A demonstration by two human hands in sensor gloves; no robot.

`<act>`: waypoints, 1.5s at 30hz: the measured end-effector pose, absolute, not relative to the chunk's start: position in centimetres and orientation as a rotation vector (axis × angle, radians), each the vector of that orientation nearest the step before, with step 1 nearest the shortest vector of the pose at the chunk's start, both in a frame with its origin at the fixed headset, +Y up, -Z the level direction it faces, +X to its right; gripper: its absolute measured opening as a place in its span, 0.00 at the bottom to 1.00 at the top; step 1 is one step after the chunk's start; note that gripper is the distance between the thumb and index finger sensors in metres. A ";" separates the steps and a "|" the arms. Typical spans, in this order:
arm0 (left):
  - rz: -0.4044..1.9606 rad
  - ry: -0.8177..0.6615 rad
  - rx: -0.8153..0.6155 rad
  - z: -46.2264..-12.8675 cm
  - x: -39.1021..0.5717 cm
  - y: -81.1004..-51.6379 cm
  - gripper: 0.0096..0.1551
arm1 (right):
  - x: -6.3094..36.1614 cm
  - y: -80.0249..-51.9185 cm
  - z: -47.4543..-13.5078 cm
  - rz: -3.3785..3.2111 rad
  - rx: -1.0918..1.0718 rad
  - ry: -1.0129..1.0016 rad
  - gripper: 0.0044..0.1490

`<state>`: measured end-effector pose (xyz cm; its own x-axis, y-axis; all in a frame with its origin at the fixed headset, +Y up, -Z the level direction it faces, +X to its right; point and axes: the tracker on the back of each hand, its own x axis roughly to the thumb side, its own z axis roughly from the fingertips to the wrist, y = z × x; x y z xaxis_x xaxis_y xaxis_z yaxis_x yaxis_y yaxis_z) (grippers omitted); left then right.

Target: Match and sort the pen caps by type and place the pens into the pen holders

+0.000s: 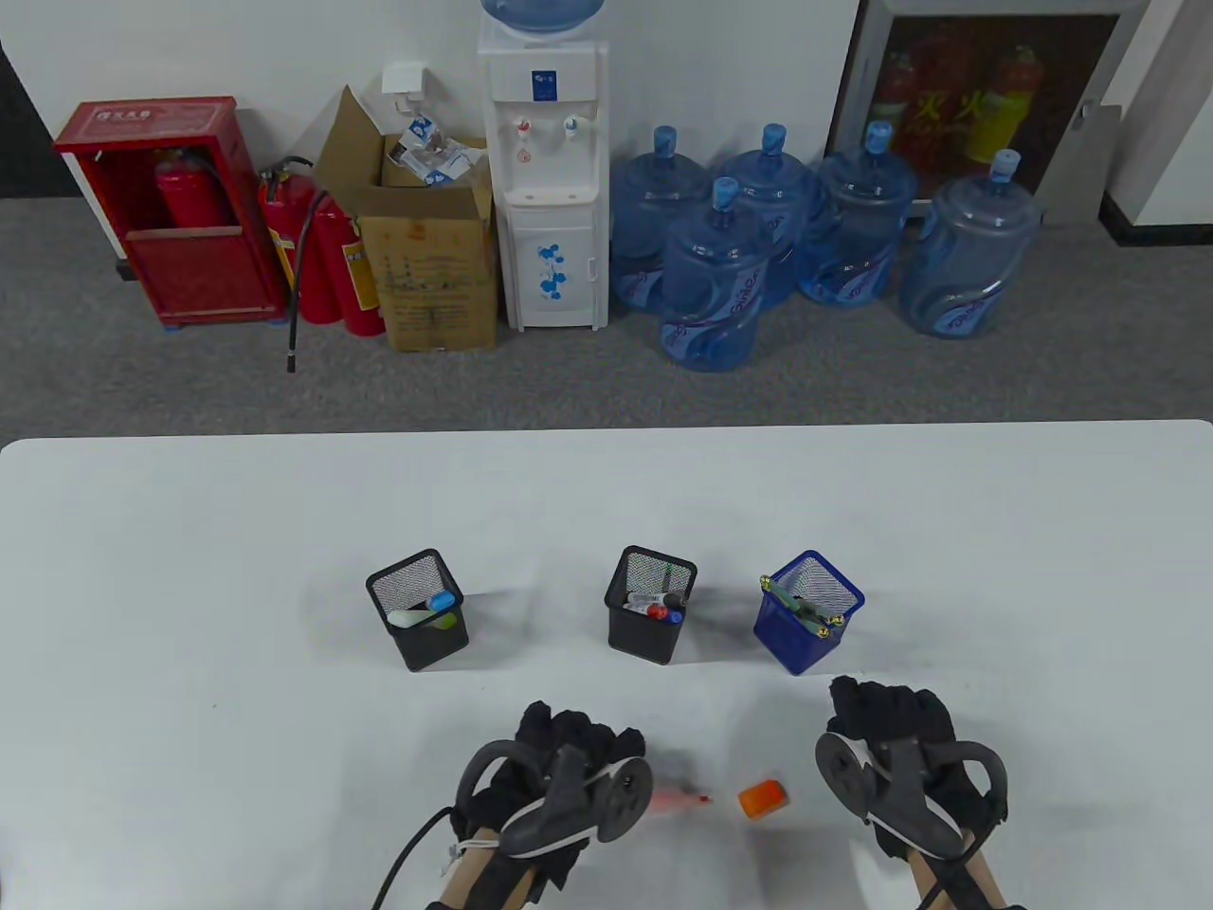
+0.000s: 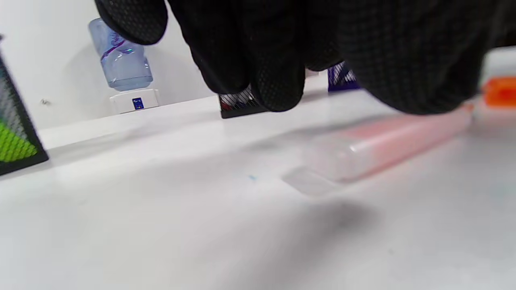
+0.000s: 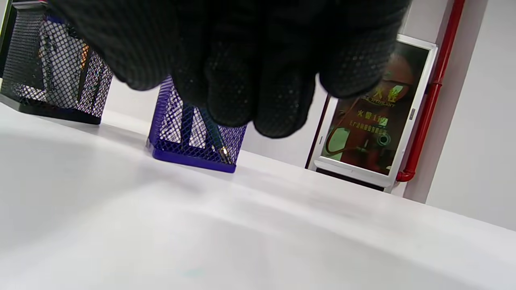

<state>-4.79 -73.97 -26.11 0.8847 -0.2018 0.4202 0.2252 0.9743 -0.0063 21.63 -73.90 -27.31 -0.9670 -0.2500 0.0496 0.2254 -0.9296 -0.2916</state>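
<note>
3 pen holders, 1 pen, 1 orange cap; left hand and right hand loosely curled, holding nothing.

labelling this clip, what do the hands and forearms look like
Both the left hand and right hand wear black gloves with a dotted mesh texture. Each back carries a dark grey ring-shaped tracker with a round disc. Forearms are bare, with black cables running along them.

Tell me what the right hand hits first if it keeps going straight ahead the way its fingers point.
Most likely the blue pen holder. The right hand lies just short of it, fingers aimed up the table, with bare table between them. Depth is unclear, so it might slide past on the holder's right.
</note>
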 end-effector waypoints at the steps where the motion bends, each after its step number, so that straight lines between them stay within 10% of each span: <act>1: -0.245 -0.433 -0.058 -26.2 -4.3 -74.2 0.46 | 21.6 -73.9 -27.3 -2.866 -0.126 0.419 0.34; 45: -0.050 -0.249 0.131 -26.4 -10.9 -74.5 0.34 | 16.6 -75.3 -26.8 -2.978 -0.690 -0.054 0.49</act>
